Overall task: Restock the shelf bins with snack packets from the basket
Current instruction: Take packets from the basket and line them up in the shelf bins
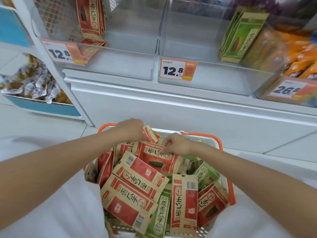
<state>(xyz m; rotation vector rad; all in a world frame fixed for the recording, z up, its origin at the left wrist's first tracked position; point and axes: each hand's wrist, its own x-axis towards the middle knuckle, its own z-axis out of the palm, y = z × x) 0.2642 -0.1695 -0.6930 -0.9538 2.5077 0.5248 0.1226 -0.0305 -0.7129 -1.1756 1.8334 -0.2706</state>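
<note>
- The basket [230, 191] is packed with red and green snack packets [133, 184].
- At the basket's far end, one red packet [151, 134] is gripped by the left hand [132, 129], a second packet [159, 156] pinched by the right hand [176, 145].
- Above the basket, the shelf bins [120, 66] are nearly bare; most restocking seems undone.

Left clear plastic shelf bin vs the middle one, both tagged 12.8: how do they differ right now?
The left clear plastic bin holds red-and-kraft snack packets, standing at its left wall. The middle clear plastic bin holds green-and-kraft snack packets, leaning at its right wall. The left bin also has a fallen red packet near its front; none looks fallen in the middle bin. Shared: both are mostly unfilled and carry orange 12.8 tags.
</note>
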